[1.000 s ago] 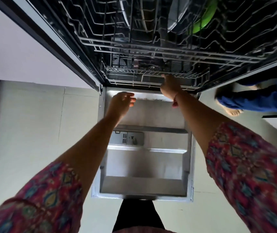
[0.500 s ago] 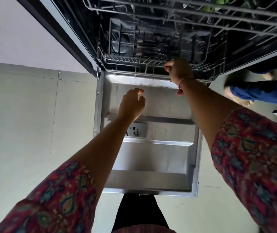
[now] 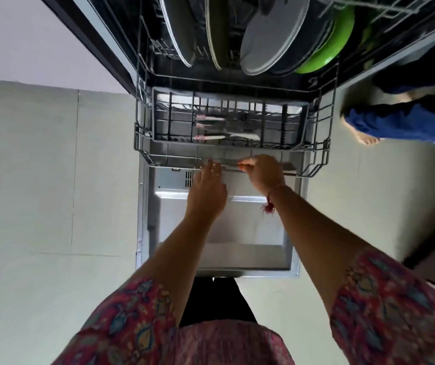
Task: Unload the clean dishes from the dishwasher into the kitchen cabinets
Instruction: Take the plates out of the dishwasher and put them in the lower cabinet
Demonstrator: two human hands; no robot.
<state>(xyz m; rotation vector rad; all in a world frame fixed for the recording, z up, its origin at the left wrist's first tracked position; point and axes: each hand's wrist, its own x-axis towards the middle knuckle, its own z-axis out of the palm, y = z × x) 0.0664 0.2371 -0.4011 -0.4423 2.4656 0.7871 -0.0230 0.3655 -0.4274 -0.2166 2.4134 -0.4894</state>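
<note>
The dishwasher's lower wire rack stands pulled out over the open steel door. My right hand grips the rack's front rail. My left hand reaches to the same rail beside it, fingers fairly straight and touching it. A grey cutlery basket at the rack's front holds several pink-handled utensils. Behind it stand grey plates, two more plates on edge, and a green plate.
Another person's bare foot and blue trouser leg stand on the pale tiled floor just right of the rack. An upper rack's edge shows at the top right. A dark furniture edge lies to the right.
The lower rack has slid out toward me, bringing the cutlery basket and plates into sight. My left hand has risen from above the door to the rack's front rail.
</note>
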